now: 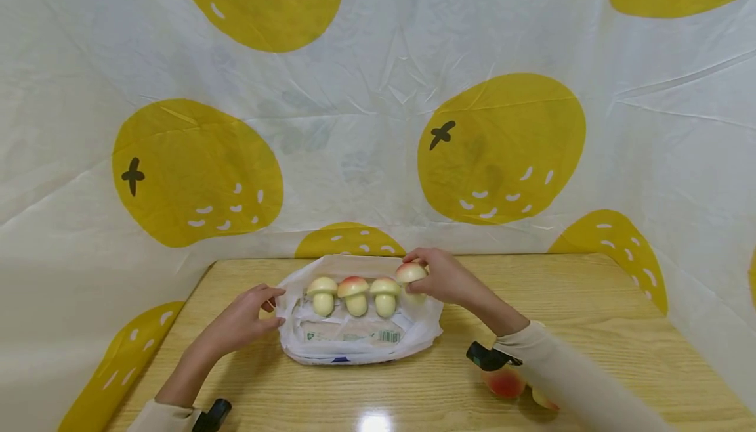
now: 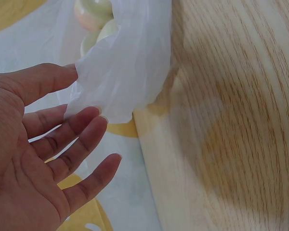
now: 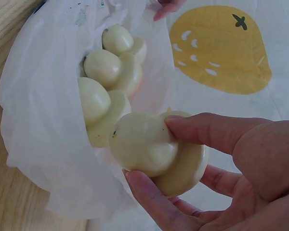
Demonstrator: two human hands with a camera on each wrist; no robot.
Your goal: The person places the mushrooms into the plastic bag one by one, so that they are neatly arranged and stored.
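Note:
A white plastic bag (image 1: 434, 327) lies spread on the table, its mouth turned upward. Three pale toy mushrooms (image 1: 384, 297) sit in a row in it, the middle one with a red-tinged cap. At the bag's right end my right hand (image 1: 440, 276) grips a fourth mushroom (image 3: 144, 144) between thumb and fingers, its cap reddish on top in the head view. My left hand (image 1: 251, 314) is at the bag's left edge, pinching the thin rim (image 2: 94, 82) between thumb and fingers. The little finger stands away from the plastic.
Under my right forearm lie a red-and-cream rounded piece (image 1: 504, 383) and another piece partly hidden by the sleeve. The wooden table (image 1: 590, 301) meets a white curtain (image 1: 354, 176) with yellow fruit prints at its back edge. A barcode (image 1: 390, 336) shows on the bag's front.

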